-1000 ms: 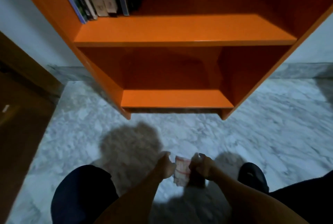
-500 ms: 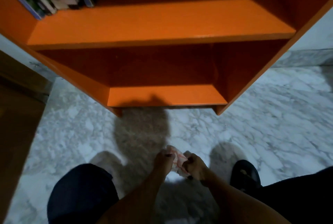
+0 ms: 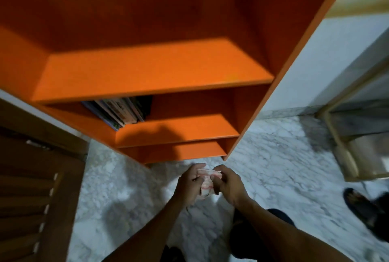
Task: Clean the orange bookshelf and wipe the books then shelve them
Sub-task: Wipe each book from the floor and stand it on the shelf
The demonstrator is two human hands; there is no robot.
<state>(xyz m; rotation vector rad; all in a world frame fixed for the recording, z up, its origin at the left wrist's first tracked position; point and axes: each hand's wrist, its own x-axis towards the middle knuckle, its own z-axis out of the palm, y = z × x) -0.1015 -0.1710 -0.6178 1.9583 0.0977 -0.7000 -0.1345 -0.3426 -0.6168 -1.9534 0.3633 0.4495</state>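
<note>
Low in the middle of the frame, a small white cloth [image 3: 205,183] with red stripes is held between both hands. The left hand [image 3: 190,184] is curled round the cloth's left side, its fingers bent inward over the fabric. The right hand [image 3: 228,184] grips the right side, its fingers folded round the cloth's upper edge. The cloth is bunched, so no clear long axis can be made out; it hangs somewhat downward between the two hands, above a marble floor [image 3: 273,156].

The orange bookshelf [image 3: 151,72] fills the upper and middle part of the frame, its open front turned toward the camera and its height running from the top of the frame down to the floor just above the hands. On a lower shelf, at centre left, a row of books [image 3: 120,112] is stood leaning, spines outward. A brown wooden door [image 3: 31,198] is seen at lower left, and a dark sandal [image 3: 362,204] at lower right.
</note>
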